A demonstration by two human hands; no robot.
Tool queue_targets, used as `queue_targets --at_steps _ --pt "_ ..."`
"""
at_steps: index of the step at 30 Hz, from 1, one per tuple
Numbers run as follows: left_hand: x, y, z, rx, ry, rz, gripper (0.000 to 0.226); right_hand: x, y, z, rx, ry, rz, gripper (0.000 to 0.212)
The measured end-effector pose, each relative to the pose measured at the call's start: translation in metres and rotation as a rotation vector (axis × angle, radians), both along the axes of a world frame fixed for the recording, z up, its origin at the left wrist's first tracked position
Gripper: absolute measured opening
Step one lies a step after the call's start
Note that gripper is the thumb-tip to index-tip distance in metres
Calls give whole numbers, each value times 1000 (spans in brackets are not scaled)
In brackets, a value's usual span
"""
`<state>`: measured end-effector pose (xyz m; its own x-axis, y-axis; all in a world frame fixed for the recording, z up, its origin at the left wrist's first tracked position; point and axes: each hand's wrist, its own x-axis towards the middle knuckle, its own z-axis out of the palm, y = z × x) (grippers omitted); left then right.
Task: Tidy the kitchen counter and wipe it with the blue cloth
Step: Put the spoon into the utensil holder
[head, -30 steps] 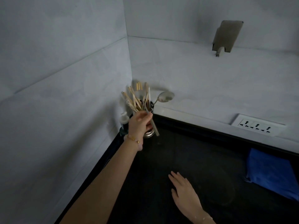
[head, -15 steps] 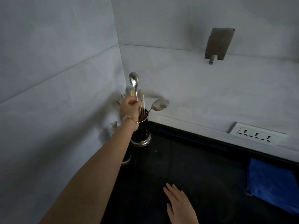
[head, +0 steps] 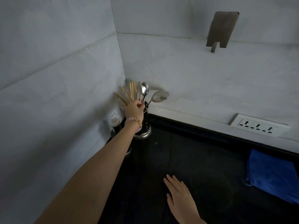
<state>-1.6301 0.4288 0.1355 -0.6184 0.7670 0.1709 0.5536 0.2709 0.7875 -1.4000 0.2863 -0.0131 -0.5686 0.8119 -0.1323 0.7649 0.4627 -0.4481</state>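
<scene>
Lowered now, our left hand (head: pixel 134 109) is pinching the spoon (head: pixel 144 91) into the corner holder (head: pixel 144 126); right hand (head: pixel 179 194) is lying spread on the surface (head: pixel 210 159), cloth (head: pixel 273 172) untouched, wiping remaining.

My left hand (head: pixel 134 109) covers the upper left of the utensil holder (head: pixel 144 126), so I can't see how far the small spoon (head: pixel 144 91) goes in; its handle vanishes behind my fingers (head: pixel 140 107). My forearm hides most of a dark container (head: pixel 115 126) with a white cap at the left wall; I think it's a bottle. The blue cloth (head: pixel 273 173) runs off the frame's right edge. My right hand (head: pixel 179 197) is cut at the wrist by the bottom edge.
</scene>
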Motion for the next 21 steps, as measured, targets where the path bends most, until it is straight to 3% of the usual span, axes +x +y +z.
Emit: queue_targets --at_steps 14,21 --pt "3 -13 -3 21 3 -36 14 2 2 10 -106 -116 24 54" --pt "21 -86 -15 -59 -19 -280 17 5 -1 14 -97 -101 33 53"
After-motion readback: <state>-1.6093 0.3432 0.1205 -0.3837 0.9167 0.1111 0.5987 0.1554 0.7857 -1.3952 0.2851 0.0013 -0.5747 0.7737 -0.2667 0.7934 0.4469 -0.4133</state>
